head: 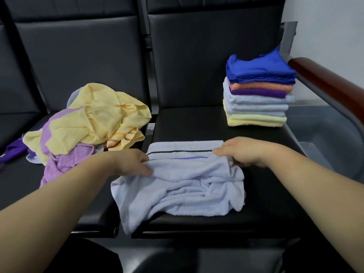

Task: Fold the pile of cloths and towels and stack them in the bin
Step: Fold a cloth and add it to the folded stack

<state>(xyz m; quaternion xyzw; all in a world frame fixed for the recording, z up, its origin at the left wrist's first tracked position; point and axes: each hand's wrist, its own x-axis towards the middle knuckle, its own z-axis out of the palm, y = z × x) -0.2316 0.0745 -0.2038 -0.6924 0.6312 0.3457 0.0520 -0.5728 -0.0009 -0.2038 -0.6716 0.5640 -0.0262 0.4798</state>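
My left grip (132, 162) pinches the towel (177, 186) at its left edge, thumb underneath and fingers curled over a raised fold. My right grip (242, 152) is clenched on the right edge of the same towel, its fingers tucked into the bunched cloth there. Both forearms reach in from the bottom corners.

The towel is pale blue and lies on the front half of the right seat (262, 194). Its far part is flat, with a dark stripe and a blue stripe running across between my two grips. The near part is rumpled, and its left corner hangs over the seat's front edge by the gap between the seats.

Just left of the towel, on the next seat, sits the pile (92, 123) of loose yellow and lilac cloths. At the back right of my seat, well apart from the towel, stands the stack (258, 95): blue on top, then orange, purple, pale blue, green and yellow. It is close by the armrest (325, 83). Below the armrest shows a grey tub (323, 134), only partly visible.
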